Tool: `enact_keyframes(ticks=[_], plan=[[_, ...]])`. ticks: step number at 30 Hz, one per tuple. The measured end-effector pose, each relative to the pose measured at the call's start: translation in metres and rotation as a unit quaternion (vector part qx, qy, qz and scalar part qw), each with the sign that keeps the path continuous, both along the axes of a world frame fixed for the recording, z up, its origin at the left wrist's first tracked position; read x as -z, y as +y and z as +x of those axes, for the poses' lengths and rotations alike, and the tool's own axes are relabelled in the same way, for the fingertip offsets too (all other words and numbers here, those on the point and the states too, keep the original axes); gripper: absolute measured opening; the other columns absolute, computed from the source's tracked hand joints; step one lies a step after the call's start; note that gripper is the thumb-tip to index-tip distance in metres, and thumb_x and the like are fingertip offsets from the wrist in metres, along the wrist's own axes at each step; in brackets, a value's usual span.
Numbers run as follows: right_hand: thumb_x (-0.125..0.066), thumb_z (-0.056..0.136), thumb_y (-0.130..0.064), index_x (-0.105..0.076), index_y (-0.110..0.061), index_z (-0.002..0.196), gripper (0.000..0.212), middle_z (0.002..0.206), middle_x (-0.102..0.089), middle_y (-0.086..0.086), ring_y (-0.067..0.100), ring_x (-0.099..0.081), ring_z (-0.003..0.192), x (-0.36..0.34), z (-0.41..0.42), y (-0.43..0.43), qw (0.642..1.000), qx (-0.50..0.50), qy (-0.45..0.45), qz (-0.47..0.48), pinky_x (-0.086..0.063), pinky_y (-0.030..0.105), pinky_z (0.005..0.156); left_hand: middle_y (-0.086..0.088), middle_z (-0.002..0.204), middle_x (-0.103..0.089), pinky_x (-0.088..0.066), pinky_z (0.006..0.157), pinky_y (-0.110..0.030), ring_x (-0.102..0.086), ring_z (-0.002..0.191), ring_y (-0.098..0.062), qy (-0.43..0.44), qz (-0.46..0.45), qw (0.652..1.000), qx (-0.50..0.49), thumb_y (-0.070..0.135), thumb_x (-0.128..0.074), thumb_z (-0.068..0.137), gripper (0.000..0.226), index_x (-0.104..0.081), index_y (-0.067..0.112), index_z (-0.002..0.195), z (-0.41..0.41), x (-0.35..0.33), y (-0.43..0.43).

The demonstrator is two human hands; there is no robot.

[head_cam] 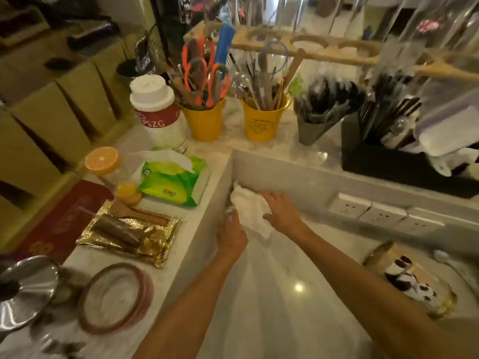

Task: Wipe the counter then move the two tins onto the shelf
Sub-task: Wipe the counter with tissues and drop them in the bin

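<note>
Right grip (282, 213) flat with fingers spread, pressing white cloth (248, 211) into far-left corner of counter (272, 307); left grip (232, 234) at cloth's near edge, curl not discernible; risk: a wide rightward stroke may swing the forearm into cat-print tin (412, 281) at the right edge.

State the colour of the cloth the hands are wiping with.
The cloth is white; the head view shows it best.

cloth (248, 211): counter (272, 294) corner | tin (412, 278), seemingly: right | tissues (173, 182): left ledge (199, 216)
</note>
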State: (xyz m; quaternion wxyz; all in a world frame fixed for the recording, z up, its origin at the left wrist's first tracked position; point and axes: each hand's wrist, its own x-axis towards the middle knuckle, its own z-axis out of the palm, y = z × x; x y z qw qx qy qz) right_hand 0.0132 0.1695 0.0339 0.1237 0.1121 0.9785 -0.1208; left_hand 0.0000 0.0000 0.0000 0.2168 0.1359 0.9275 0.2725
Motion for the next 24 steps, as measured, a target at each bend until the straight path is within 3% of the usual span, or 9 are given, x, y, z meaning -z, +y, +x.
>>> enact_keyframes(ticks=[3,5,7,10,13,15,17,21,24], plan=[[-0.067,0.088,-0.039,-0.010,-0.037,0.156,0.089,0.162,-0.022,0.004,0.037,-0.029,0.143,0.021,-0.021,-0.009,0.998,-0.044,-0.038,-0.004,-0.044,0.052,0.104,-0.012,0.157,-0.028,-0.036,0.113,-0.049,-0.035,0.140,-0.031,0.004,0.047,0.998,-0.052,0.009,-0.055,0.092,0.070,-0.019,0.014,0.152,-0.013,0.020,0.006],[-0.065,0.089,-0.039,-0.010,-0.040,0.156,0.087,0.160,-0.026,0.002,0.036,-0.033,0.140,0.040,-0.028,-0.014,0.996,-0.066,-0.062,0.010,-0.047,0.050,0.099,-0.009,0.161,-0.020,-0.028,0.118,-0.044,-0.028,0.145,-0.025,0.034,0.023,0.999,-0.027,0.020,-0.057,0.094,0.074,-0.014,0.015,0.154,-0.020,0.035,0.009],[-0.060,0.093,-0.035,-0.022,-0.037,0.154,0.072,0.152,-0.039,0.002,0.033,-0.039,0.135,0.053,-0.032,-0.012,0.995,-0.066,-0.070,-0.009,-0.046,0.046,0.100,-0.006,0.163,-0.016,-0.022,0.119,-0.038,-0.021,0.148,-0.019,0.067,-0.014,0.997,0.017,0.035,-0.053,0.098,0.075,-0.008,0.013,0.154,-0.025,0.049,0.011],[-0.053,0.096,-0.028,-0.048,-0.029,0.141,0.045,0.136,-0.059,0.006,0.029,-0.052,0.124,0.052,-0.030,-0.007,0.998,-0.007,0.007,-0.058,-0.049,0.041,0.091,-0.008,0.158,-0.030,-0.029,0.114,-0.041,-0.034,0.141,-0.026,0.080,-0.012,0.997,0.009,0.035,-0.064,0.091,0.082,-0.015,0.013,0.154,-0.031,0.059,0.012],[-0.055,0.094,-0.028,-0.062,-0.019,0.120,0.028,0.119,-0.066,0.008,0.030,-0.057,0.114,0.039,-0.011,0.010,0.982,0.101,0.132,-0.086,-0.049,0.038,0.079,-0.012,0.143,-0.048,-0.033,0.107,-0.039,-0.047,0.128,-0.032,0.107,-0.023,0.993,0.043,0.037,-0.058,0.094,0.060,-0.036,0.019,0.148,-0.034,0.066,0.009],[-0.058,0.093,-0.035,-0.063,-0.014,0.109,0.026,0.109,-0.068,0.010,0.031,-0.061,0.104,0.034,0.010,0.027,0.964,0.185,0.164,-0.098,-0.049,0.038,0.076,-0.015,0.125,-0.057,-0.035,0.099,-0.039,-0.051,0.117,-0.033,0.123,-0.040,0.990,0.061,0.040,-0.055,0.095,0.041,-0.057,0.018,0.130,-0.030,0.068,0.008],[-0.060,0.093,-0.036,-0.067,-0.011,0.108,0.030,0.105,-0.071,0.013,0.033,-0.065,0.099,0.035,0.033,0.044,0.956,0.234,0.155,-0.082,-0.051,0.040,0.081,-0.016,0.113,-0.057,-0.037,0.094,-0.040,-0.051,0.108,-0.033,0.129,-0.060,0.988,0.063,0.042,-0.059,0.091,0.035,-0.064,0.013,0.111,-0.024,0.067,0.008],[-0.063,0.088,-0.007,-0.067,-0.002,0.113,0.026,0.119,-0.065,0.022,0.038,-0.061,0.109,0.047,0.069,0.064,0.957,0.250,0.098,-0.110,-0.049,0.046,0.097,-0.015,0.119,-0.051,-0.037,0.092,-0.036,-0.045,0.110,-0.032,0.125,-0.075,0.987,0.060,0.032,-0.070,0.081,0.030,-0.064,0.011,0.101,-0.013,0.064,0.010],[-0.057,0.092,-0.006,-0.062,-0.009,0.101,0.011,0.107,-0.065,0.016,0.030,-0.062,0.094,0.050,0.077,0.059,0.945,0.280,0.063,-0.153,-0.049,0.035,0.075,-0.016,0.125,-0.051,-0.042,0.092,-0.035,-0.047,0.111,-0.032,0.106,-0.021,0.993,0.045,0.008,-0.070,0.080,0.021,-0.063,0.004,0.099,-0.007,0.060,0.009]])
